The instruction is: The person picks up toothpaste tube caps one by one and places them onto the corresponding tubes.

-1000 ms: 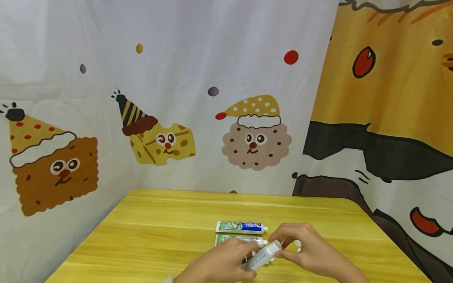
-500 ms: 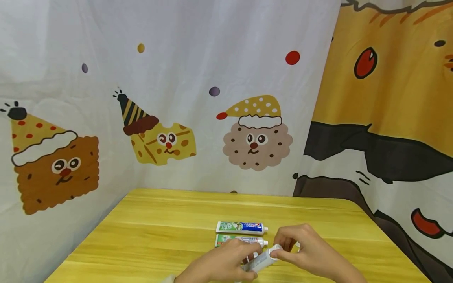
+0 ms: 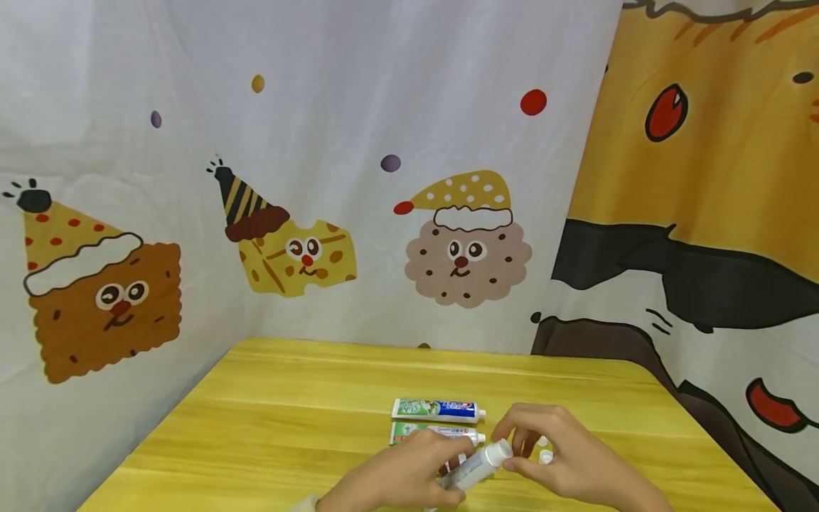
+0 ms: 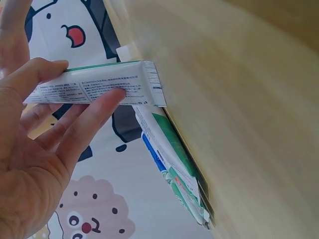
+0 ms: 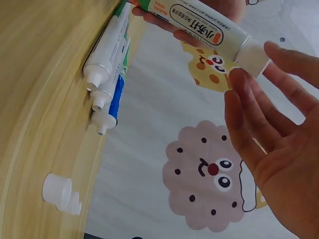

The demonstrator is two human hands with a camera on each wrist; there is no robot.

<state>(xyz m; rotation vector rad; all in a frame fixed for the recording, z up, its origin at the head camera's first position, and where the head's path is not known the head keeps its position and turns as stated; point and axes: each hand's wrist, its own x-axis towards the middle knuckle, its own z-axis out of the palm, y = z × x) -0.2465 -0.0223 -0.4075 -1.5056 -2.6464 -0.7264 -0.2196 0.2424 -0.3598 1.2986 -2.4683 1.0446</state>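
Note:
My left hand holds a white toothpaste tube tilted above the table, thumb on one side and fingers on the other. Its white screw cap points up and to the right. At that cap, the thumb and fingertips of my right hand pinch its sides loosely. Beneath the held tube lie more toothpaste tubes: a green-and-blue one at the back, a green-and-white one before it, and a third tube mostly hidden by my left hand in the head view. Their nozzles are bare.
Loose white caps stand in a row on the wooden table, right of the tubes and partly behind my right hand in the head view. A cartoon-printed curtain hangs around the table's back and sides.
My right hand's fingers closed round the cap, turned it, then loosened and shifted round it. The left hand keeps its hold on the tube, almost unmoved.

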